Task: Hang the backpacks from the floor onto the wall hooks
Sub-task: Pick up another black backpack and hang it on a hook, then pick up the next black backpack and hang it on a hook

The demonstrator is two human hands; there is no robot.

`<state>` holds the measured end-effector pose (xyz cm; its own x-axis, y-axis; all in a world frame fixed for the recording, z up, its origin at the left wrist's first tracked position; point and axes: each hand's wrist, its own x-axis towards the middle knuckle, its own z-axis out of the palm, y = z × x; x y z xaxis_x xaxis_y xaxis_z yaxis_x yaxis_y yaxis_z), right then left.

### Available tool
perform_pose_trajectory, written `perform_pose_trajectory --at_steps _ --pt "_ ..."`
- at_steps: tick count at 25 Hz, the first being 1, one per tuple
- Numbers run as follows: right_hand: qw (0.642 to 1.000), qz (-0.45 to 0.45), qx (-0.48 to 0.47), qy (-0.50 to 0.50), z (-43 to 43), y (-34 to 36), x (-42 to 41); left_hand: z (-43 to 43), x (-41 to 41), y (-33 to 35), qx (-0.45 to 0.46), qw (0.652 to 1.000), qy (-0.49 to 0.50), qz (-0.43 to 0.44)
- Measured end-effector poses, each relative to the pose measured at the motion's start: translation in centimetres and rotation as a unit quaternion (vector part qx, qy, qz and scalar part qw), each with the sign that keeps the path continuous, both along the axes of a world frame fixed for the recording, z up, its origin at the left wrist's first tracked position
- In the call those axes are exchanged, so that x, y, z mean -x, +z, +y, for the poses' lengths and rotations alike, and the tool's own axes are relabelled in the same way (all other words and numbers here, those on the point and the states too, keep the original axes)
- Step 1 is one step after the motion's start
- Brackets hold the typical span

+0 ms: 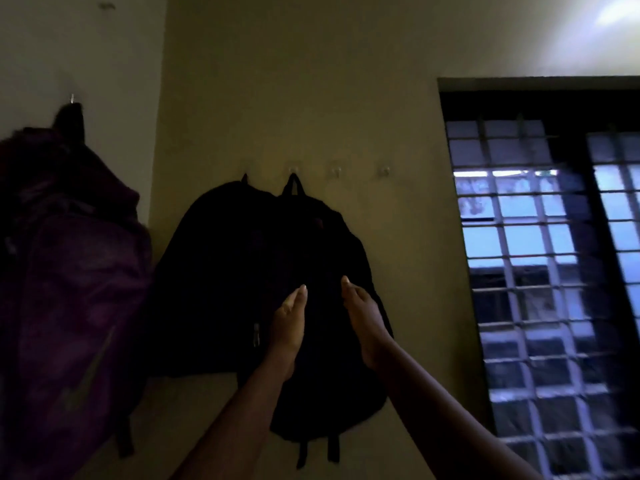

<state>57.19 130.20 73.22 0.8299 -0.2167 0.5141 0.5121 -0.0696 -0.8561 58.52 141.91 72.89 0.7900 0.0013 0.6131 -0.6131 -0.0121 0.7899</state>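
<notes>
Both arms are reaching up and forward to the front black bag [332, 375], which is hanging by its top loop from a clear hook [293, 168] on the far wall [277, 81]. The left hand [289, 317] is lying edge-on against the bag's face, fingers straight and close together, tips pointing up. The right hand [363, 317] is touching the bag just beside it, thumb raised; its fingers are sinking into the dark cloth, so I cannot tell whether they are flat or pinching.

A grey tick-shaped mark [86, 375] is showing on the purple bag [69, 289]; the light is too dim to read any writing. A pale zip pull [256, 336] is hanging just left of the left hand.

The rear black bag [207, 271] is hanging partly behind the front one, overlapped on its right side. The purple bag is hanging from a hook on the left wall [72, 98], close to the camera. Two free hooks [335, 171] are sitting to the right of the front bag's hook. A barred window [554, 271] is filling the right side.
</notes>
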Motion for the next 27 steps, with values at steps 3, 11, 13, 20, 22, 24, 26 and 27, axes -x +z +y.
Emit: perform_pose_trajectory --at_steps 3,11,13,20,22,24,26,27 --pt "0.998 0.046 -0.025 -0.025 0.1 -5.7 8.0 0.5 5.6 -5.8 0.005 0.997 -0.048 0.061" --pt "0.984 0.135 -0.061 -0.096 -0.3 -17.8 24.8 -0.9 22.2 -19.1 0.022 0.969 -0.135 0.208" --pt "0.974 0.177 -0.079 -0.117 -0.4 -21.8 30.2 -0.7 27.9 -22.4 0.019 0.961 -0.144 0.237" --pt "0.935 0.276 -0.131 -0.178 0.9 -31.5 51.6 0.5 46.4 -32.9 0.0 0.926 -0.159 0.342" --pt "0.924 0.299 -0.151 -0.187 1.9 -33.9 57.3 0.8 51.3 -35.3 -0.027 0.913 -0.18 0.365" --pt "0.905 0.308 -0.19 -0.222 2.6 -36.0 62.4 0.9 56.3 -36.8 -0.063 0.892 -0.223 0.388" --pt "0.891 0.325 -0.207 -0.24 2.9 -37.5 65.8 1.1 59.5 -38.2 -0.075 0.882 -0.247 0.393" --pt "0.879 0.335 -0.222 -0.255 3.3 -38.0 67.9 1.2 61.3 -38.8 -0.086 0.875 -0.262 0.398"
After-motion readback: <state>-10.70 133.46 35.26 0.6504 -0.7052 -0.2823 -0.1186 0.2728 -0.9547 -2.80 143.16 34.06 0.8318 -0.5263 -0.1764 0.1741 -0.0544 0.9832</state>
